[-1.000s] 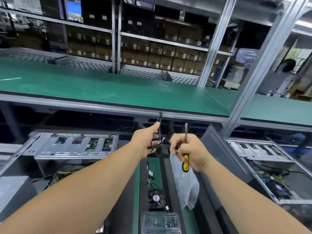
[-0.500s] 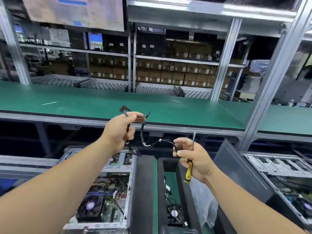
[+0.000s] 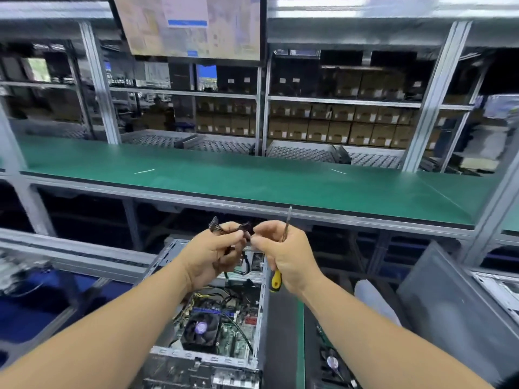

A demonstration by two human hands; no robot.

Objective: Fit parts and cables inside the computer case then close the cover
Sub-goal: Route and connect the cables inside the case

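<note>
Overhead, a large monitor (image 3: 193, 26) hangs from the racking; its screen is too blurred to read. Below it runs the green shelf (image 3: 252, 181), front edge just beyond the raised hands. Stacked cartons (image 3: 337, 122) fill the racks behind.

Under the shelf's front edge lies the open computer case (image 3: 213, 310), cover off, long axis running away from the person. CPU fan (image 3: 200, 328) sits toward the case's near end, loose wiring toward the far end. A grey side panel (image 3: 449, 299), probably the cover, leans at the right, well apart from the case. A second open chassis shows at the far right edge.

Both hands are up above the case's far end, nearly touching.
- Left hand (image 3: 216, 254): fingers curled round a bundled black cable (image 3: 236, 234); one connector sticks out above the knuckles, the tail hangs toward the case.
- Right hand (image 3: 283, 254): thumb and forefinger pinch the cable's other connector end, while the rest of the hand clamps a yellow-handled screwdriver (image 3: 276, 279), shaft pointing up.

Judgement: cable is being sorted before plugging. The case lies straight down and slightly toward the person from the hands. The left hand sits more squarely over it, so it looks the likelier one to carry the cable in. Cover step not yet begun.
</note>
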